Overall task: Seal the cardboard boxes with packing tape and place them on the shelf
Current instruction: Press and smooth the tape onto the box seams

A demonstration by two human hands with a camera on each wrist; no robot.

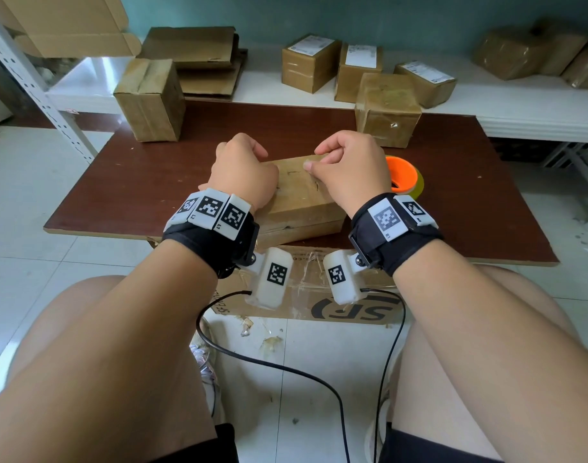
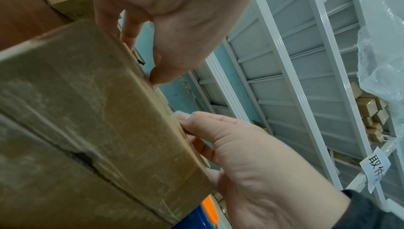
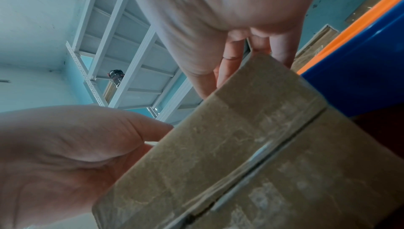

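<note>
- Brown worktop (image 1: 125, 182) carries everything; both hands sit over its near middle.
- White shelf (image 1: 536, 108) runs along the far side, beyond the hands; labelled taped boxes (image 1: 311, 63) already stand on it, more wrapped ones far right.
- Flat cardboard stack (image 1: 199, 58) on the shelf, far-left of the hands.
- Two sealed-looking boxes on the worktop: one (image 1: 150, 98) far-left of the left hand, one (image 1: 387, 108) just beyond the right hand. The second sits between the hands and the shelf, so likely in the way of a straight push forward.
- Task box (image 1: 302, 202) lies directly under and between both hands, flat; long axis runs near-to-far, tilted a bit right. Both hands equally near, one per side.
- Left hand (image 1: 241, 172) has fingers curled over the box's left far edge; the left wrist view shows fingertips (image 2: 157, 77) touching the top edge. It grips the box.
- Right hand (image 1: 347, 168) is curled; thumb and forefinger pinch at the box top near the far right corner, probably a tape end, too small to confirm.
- Side seam (image 3: 262, 163) looks glossy, taped over.
- Tape roll (image 1: 406, 177), orange core, just right of the right hand, touching nothing I can see; the right hand is nearer it.
- Judgement: pressing down or tearing tape on this box; shelving not yet done.
</note>
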